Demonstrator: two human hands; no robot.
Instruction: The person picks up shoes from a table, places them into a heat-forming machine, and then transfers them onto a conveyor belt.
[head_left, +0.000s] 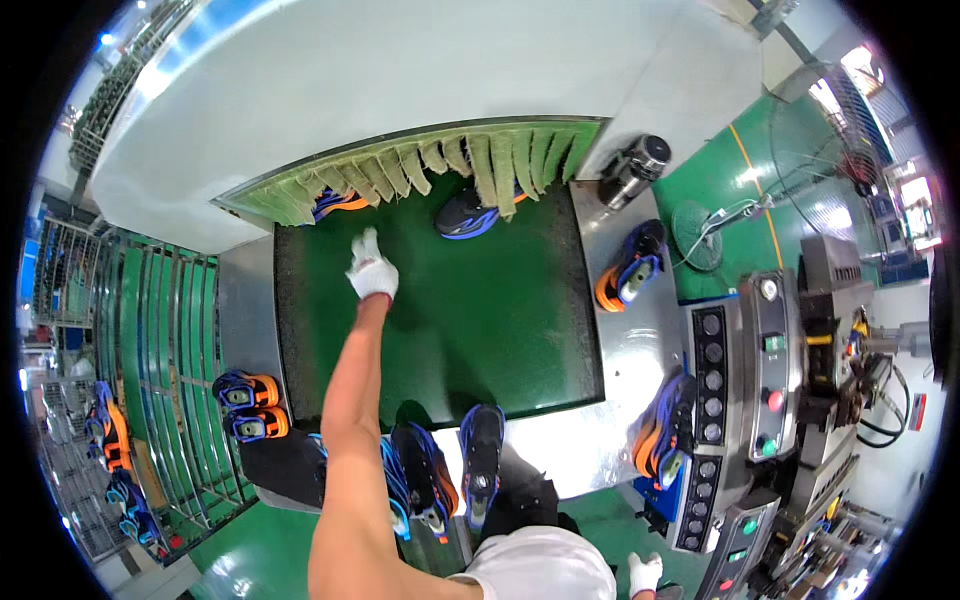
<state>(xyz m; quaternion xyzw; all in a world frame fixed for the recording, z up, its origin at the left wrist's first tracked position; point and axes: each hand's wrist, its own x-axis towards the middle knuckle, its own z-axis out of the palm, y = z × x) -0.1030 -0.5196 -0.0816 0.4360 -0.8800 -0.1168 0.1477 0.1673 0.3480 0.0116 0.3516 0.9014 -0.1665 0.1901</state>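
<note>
My left hand [372,268], in a white glove, reaches over the green conveyor belt [450,330] with its fingers stretched forward and nothing in them. Ahead of it, a blue and orange shoe [338,205] lies partly hidden under the fabric strip curtain [390,172]. To its right, a black shoe with a blue sole [466,214] sits at the curtain, its far end covered. My right hand [645,574], also gloved in white, hangs low at the right, away from the belt, with fingers apart and holding nothing visible.
Along the near metal edge stand a black and blue shoe [482,460] and a black and orange shoe [425,470]. More shoes [258,424] rest at the left; others [632,268] at the right, near a steel flask [636,170]. A control panel [770,370] and metal rack [170,370] flank the machine.
</note>
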